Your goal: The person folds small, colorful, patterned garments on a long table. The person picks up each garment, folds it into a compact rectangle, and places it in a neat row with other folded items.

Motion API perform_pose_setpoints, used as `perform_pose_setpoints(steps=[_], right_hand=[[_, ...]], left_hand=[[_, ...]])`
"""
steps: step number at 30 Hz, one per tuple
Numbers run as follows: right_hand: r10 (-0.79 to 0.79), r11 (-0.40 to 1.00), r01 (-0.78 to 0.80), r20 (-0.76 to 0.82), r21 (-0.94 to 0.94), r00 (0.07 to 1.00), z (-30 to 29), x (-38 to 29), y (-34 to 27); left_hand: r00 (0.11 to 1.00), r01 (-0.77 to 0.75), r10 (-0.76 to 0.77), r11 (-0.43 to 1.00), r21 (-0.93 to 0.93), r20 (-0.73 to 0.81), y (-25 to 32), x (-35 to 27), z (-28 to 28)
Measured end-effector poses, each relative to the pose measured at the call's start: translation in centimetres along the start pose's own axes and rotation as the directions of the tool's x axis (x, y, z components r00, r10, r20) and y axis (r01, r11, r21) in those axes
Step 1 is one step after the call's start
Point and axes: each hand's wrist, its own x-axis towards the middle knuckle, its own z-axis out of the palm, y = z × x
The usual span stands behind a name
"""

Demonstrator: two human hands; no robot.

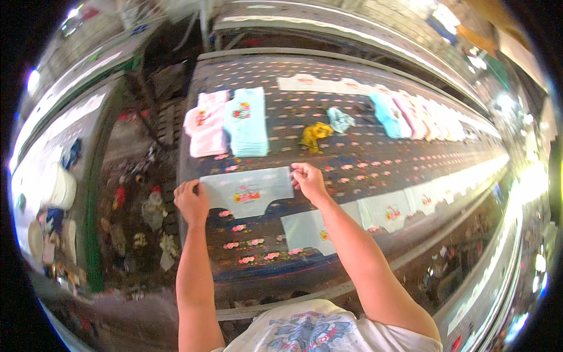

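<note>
A pale blue-white cut fabric panel (244,190) with a colourful print is stretched between my hands above the dark printing table (272,145). Its upper left corner is gripped by my left hand (192,200). At the upper right corner, my right hand (307,181) has thumb and fingers together on the edge. Beyond the panel lie a stack of pink printed panels (206,125) and a stack of light blue ones (247,123), side by side. A row of pale printed panels (389,211) runs along the near side, partly hidden behind my right forearm.
A yellow rag (316,136) and a light blue rag (340,119) lie mid-table. Farther right are overlapping coloured panels (409,115); white panels (325,84) line the far edge. A littered floor (140,211) separates this table from a green-edged table (94,220) bearing a white bucket (61,187).
</note>
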Motion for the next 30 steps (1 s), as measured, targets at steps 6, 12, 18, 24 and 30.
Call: perform_pose_setpoints(steps=[6,12,18,24,30], right_hand=[[-0.187,0.734,0.177,0.055,-0.656,0.981,-9.7,-5.3,-3.4],[-0.027,0.199,0.146,0.144,-0.969,0.989,-18.0,-9.6,-3.6],[-0.220,0.142,0.259,0.225,-0.955,0.949,-19.2,-12.2,-1.0],[-0.066,0.010,0.507,0.505,-0.862,0.861,-19.1,-11.0,-1.8],[-0.205,0.798,0.534,0.707,-0.279,0.677,-22.4,-16.1,-7.7]], left_hand=[[0.998,0.059,-0.058,0.997,-0.053,0.021,0.6,-0.1,-0.3],[0.996,0.071,-0.094,0.800,-0.595,-0.007,-4.0,0.8,1.6],[0.990,-0.144,0.134,0.901,-0.409,-0.053,2.2,-2.5,0.1],[0.818,-0.361,0.529,0.778,-0.514,0.226,14.4,-11.6,-0.3],[0.522,-0.611,0.718,0.691,-0.385,0.461,22.8,-15.2,-1.2]])
